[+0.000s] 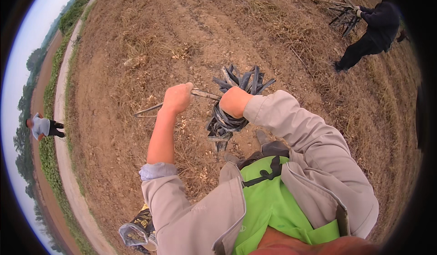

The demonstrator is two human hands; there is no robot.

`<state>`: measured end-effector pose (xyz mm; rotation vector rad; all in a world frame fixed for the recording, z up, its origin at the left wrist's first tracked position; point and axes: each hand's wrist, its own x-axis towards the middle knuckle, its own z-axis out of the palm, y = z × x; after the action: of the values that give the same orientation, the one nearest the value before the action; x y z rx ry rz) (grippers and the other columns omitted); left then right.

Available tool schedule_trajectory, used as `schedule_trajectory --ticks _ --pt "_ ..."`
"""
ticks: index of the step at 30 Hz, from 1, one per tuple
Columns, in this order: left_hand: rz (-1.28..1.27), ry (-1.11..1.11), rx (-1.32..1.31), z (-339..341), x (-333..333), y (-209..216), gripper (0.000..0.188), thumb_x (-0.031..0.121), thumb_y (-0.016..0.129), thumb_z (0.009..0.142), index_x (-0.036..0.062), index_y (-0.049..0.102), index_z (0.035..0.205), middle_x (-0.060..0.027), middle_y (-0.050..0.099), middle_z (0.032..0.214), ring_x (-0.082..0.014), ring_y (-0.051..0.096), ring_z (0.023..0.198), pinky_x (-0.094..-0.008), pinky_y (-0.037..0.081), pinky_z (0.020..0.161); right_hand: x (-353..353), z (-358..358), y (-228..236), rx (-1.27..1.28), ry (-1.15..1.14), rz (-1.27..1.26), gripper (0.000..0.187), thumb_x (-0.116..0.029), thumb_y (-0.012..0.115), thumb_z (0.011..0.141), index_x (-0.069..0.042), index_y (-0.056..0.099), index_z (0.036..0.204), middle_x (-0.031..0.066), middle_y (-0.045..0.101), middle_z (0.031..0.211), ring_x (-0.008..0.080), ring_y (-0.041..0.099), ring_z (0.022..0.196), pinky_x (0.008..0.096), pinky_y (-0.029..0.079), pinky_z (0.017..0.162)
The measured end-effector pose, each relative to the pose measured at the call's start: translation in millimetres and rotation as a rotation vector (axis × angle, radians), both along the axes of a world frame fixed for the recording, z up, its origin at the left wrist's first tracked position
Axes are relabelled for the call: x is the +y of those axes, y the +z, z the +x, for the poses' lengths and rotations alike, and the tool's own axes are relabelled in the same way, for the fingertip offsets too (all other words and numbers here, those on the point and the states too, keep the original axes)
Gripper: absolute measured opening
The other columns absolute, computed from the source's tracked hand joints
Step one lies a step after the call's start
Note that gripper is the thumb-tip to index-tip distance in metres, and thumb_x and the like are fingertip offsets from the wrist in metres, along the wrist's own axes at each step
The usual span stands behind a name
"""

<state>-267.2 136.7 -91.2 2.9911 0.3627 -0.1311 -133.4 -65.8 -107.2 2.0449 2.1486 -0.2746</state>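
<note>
A bundle of flat black plastic drip tape (pixel 227 119), dusty and looped many times, hangs in front of my body. Loose folded ends fan out above my right hand (pixel 233 102), which is closed round the bundle's middle. To the left, my left hand (pixel 177 98) is a fist round a strand of the same tape (pixel 205 93). That strand runs between the two hands, and a bent length of it sticks out past the left fist. The fingers of both hands are partly hidden from above.
Dry soil with withered plants (pixel 141 41) lies all round. At the upper right a person in dark clothes (pixel 380 25) holds a similar bundle (pixel 346 18). Another person (pixel 43 126) stands by the pale path (pixel 63 95) at left. A dark patterned bag (pixel 143 221) is by my left side.
</note>
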Motion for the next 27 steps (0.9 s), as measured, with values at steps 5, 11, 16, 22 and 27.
schedule_trajectory --ticks 5,11,16,22,27 --pt "-0.19 0.165 -0.053 -8 -60 28 0.027 0.032 0.062 0.093 0.0042 0.062 0.093 -0.02 0.067 0.087 -0.0409 0.064 0.087 -0.0493 0.05 0.075 5 40 -30 0.09 -0.51 0.087 0.017 -0.013 0.065 0.065 -0.005 0.075 0.076 0.0175 0.072 0.08 0.0354 0.071 0.077 0.0442 0.056 0.067" --pt "-0.611 0.215 -0.304 -31 -126 -47 0.029 0.034 0.052 0.1 0.0064 0.06 0.101 -0.023 0.066 0.09 -0.0435 0.063 0.087 -0.0513 0.048 0.074 -5 91 -69 0.526 -0.914 0.31 0.03 -0.027 0.065 0.081 -0.003 0.073 0.097 0.0232 0.07 0.096 0.042 0.066 0.091 0.0438 0.054 0.078" --pt "-0.74 0.261 -0.283 -57 -124 -124 0.027 0.029 0.047 0.103 0.0051 0.058 0.111 -0.0245 0.063 0.089 -0.0456 0.061 0.087 -0.0469 0.047 0.073 -20 108 -60 0.949 -0.564 0.547 0.03 -0.024 0.069 0.085 -0.004 0.068 0.106 0.0163 0.072 0.098 0.0278 0.066 0.088 0.0392 0.051 0.081" --pt "-0.61 0.138 -0.206 -77 -42 -136 0.027 0.03 0.05 0.101 0.0059 0.059 0.109 -0.0242 0.064 0.088 -0.0447 0.061 0.087 -0.0469 0.049 0.077 -42 87 10 1.01 -0.014 0.216 0.041 -0.02 0.079 0.076 -0.003 0.064 0.109 0.0167 0.071 0.1 0.0251 0.063 0.086 0.0391 0.05 0.081" --pt "-0.046 0.091 -0.098 -23 -2 -45 0.033 0.038 0.064 0.092 0.0059 0.062 0.086 -0.0176 0.067 0.083 -0.038 0.064 0.081 -0.047 0.049 0.07 -31 21 12 0.169 0.056 -0.006 0.013 -0.011 0.066 0.072 0.0 0.07 0.077 0.0204 0.069 0.079 0.0419 0.066 0.077 0.0468 0.053 0.068"
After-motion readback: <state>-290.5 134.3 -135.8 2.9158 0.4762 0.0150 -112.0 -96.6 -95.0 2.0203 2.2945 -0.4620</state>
